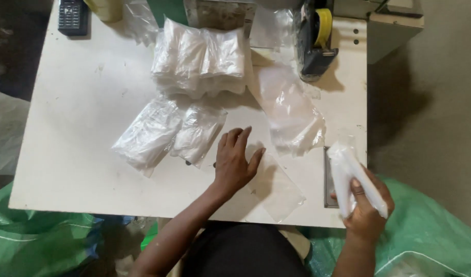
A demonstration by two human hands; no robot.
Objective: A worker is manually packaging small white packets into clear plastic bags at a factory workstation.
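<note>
Packing partly done, by the look: stack of filled clear plastic packets (199, 61) at table's (71, 128) far side. Left hand (235, 161) flat, open on empty clear bag (274, 187); right hand (366, 205) grips white folded item (348, 172), unbagged.

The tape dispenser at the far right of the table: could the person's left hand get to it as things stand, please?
Probably yes. The left hand lies flat on an empty clear bag and holds nothing; only loose clear bags lie between it and the tape dispenser.
</note>
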